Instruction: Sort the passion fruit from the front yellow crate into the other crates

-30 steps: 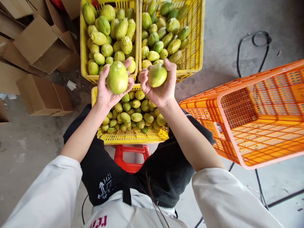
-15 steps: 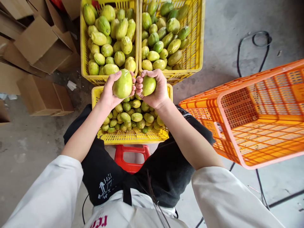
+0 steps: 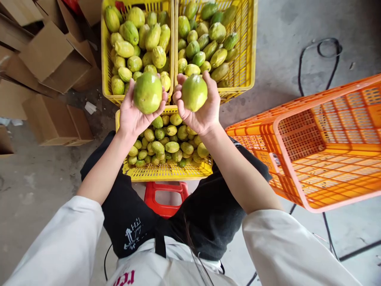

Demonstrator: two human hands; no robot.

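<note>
My left hand [image 3: 133,115] cups a large green fruit [image 3: 147,93], palm up, fingers wrapped round its lower half. My right hand [image 3: 200,112] holds a second, slightly smaller green fruit [image 3: 194,92] the same way. Both fruits are raised side by side above the near yellow crate [image 3: 166,172], which holds several small green fruits and rests on a red stool [image 3: 165,197]. Behind my hands stand two more yellow crates, the left one [image 3: 104,59] and the right one [image 3: 251,51], each full of larger green and yellow fruits.
An orange crate [image 3: 321,186] lies tilted to my right, nothing in it. Brown cardboard boxes [image 3: 50,63] are piled at the left. A black cable [image 3: 318,51] runs over the concrete floor at the right. My knees in black trousers flank the stool.
Both hands dipped toward the near crate with the fruits half a second ago, then rose and turned palms up, showing the fruits again.
</note>
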